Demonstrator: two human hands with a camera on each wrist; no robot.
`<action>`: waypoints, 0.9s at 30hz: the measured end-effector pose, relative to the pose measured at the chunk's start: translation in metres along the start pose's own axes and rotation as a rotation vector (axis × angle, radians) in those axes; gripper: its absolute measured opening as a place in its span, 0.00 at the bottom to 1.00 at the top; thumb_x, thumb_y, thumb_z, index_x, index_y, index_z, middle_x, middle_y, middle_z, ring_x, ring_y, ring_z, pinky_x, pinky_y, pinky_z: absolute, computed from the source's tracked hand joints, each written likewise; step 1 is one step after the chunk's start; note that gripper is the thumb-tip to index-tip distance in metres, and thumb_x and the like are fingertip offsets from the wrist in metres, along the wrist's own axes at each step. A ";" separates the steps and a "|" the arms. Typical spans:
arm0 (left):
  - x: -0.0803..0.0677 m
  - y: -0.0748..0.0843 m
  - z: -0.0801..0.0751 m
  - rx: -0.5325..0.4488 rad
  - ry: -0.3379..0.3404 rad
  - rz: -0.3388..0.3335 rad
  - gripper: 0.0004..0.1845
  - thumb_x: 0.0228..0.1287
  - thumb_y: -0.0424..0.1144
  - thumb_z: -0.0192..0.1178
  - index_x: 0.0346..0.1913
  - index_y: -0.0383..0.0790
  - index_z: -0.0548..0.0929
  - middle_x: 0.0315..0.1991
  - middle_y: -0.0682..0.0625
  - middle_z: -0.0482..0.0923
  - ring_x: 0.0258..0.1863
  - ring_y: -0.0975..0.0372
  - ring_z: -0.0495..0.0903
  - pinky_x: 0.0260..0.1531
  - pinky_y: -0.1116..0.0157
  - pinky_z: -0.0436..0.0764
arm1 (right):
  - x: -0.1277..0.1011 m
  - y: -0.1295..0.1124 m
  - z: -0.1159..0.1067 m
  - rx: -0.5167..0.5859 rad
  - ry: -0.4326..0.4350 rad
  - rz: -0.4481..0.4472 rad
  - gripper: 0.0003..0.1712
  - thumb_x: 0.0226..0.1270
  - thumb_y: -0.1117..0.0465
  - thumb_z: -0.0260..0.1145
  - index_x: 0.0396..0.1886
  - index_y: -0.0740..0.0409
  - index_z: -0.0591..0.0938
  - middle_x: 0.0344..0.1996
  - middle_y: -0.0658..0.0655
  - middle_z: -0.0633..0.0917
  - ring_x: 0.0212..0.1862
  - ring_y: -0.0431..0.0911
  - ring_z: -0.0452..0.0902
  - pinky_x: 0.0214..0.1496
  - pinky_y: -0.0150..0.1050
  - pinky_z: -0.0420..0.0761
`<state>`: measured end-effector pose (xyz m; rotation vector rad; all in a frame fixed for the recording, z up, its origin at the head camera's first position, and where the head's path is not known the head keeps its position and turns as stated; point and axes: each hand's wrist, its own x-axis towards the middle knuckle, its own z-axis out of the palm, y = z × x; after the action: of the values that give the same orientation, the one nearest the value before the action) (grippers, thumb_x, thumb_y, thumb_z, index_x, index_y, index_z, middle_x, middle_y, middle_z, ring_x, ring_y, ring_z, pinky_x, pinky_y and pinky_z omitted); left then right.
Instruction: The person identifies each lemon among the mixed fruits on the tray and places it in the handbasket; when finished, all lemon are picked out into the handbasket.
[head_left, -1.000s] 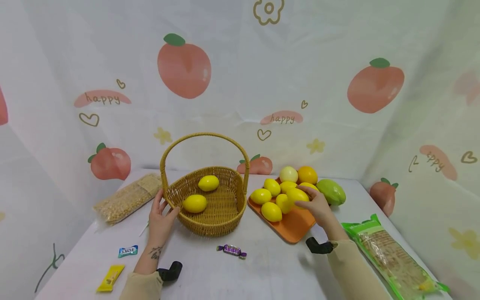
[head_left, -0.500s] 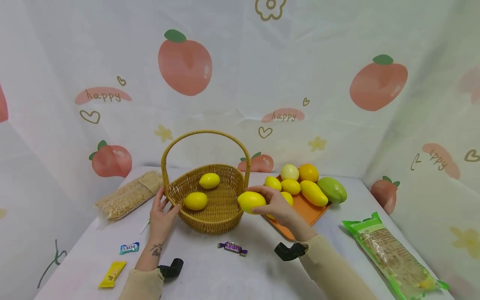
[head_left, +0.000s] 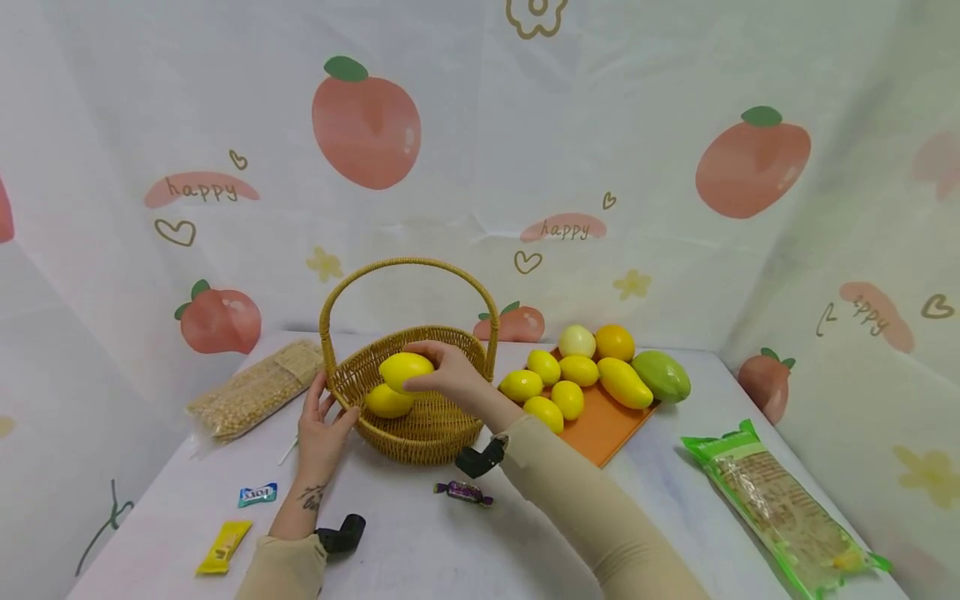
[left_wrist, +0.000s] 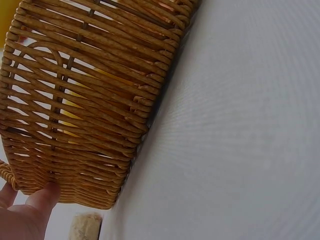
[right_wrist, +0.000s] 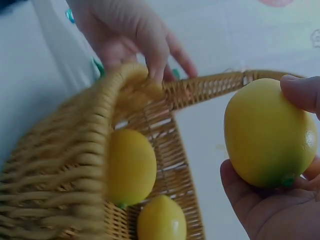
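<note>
A wicker basket (head_left: 420, 450) with a tall arched handle stands left of the middle. My left hand (head_left: 322, 437) rests against its left side, thumb and extended fingers touching the outer wall near the handle's foot. Over the basket, my right hand (head_left: 453, 375) holds a lemon (head_left: 405, 369) between thumb and fingers; the right wrist view shows its greenish end. Inside the basket lie two more lemons, a nearer lemon (head_left: 388, 402) and another lemon (right_wrist: 162, 220) hidden in the head view. An orange tray (head_left: 600, 429) to the right bears several lemons and a longer yellow fruit (head_left: 626, 383).
Behind the tray are a pale round fruit (head_left: 577, 342) and an orange (head_left: 615, 342), with a green fruit (head_left: 662, 376) beside it. A purple candy (head_left: 463, 492) lies before the basket. Bagged beans (head_left: 258, 392) lie left, a green-edged packet (head_left: 783, 508) right, small wrappers (head_left: 258, 494) front left.
My right hand has carried the lemon leftward from the tray, past the basket's right rim, to above its inside. The left hand has stayed at the basket's side.
</note>
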<state>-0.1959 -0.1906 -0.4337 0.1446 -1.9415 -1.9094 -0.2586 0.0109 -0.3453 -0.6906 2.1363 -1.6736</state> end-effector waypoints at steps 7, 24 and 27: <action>0.001 -0.001 0.000 0.006 -0.004 -0.024 0.42 0.57 0.21 0.54 0.72 0.43 0.51 0.72 0.47 0.48 0.66 0.48 0.58 0.63 0.53 0.66 | 0.026 0.008 0.006 -0.072 0.012 0.039 0.34 0.54 0.64 0.68 0.63 0.58 0.71 0.52 0.55 0.77 0.46 0.45 0.75 0.47 0.36 0.80; 0.002 0.001 0.000 0.021 0.004 -0.007 0.41 0.56 0.21 0.54 0.72 0.44 0.52 0.72 0.45 0.49 0.65 0.47 0.60 0.57 0.70 0.72 | -0.012 0.010 -0.025 0.046 0.069 -0.031 0.29 0.55 0.69 0.66 0.59 0.64 0.72 0.58 0.63 0.75 0.61 0.54 0.69 0.64 0.43 0.71; 0.002 0.000 -0.001 0.016 0.003 -0.010 0.41 0.56 0.21 0.54 0.72 0.43 0.53 0.72 0.46 0.49 0.64 0.47 0.60 0.47 0.84 0.72 | -0.037 0.011 -0.040 0.103 0.088 -0.062 0.29 0.54 0.71 0.66 0.58 0.67 0.72 0.56 0.64 0.76 0.61 0.56 0.70 0.65 0.46 0.69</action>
<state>-0.1974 -0.1920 -0.4336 0.1621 -1.9582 -1.8994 -0.2513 0.0660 -0.3468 -0.6705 2.0898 -1.8642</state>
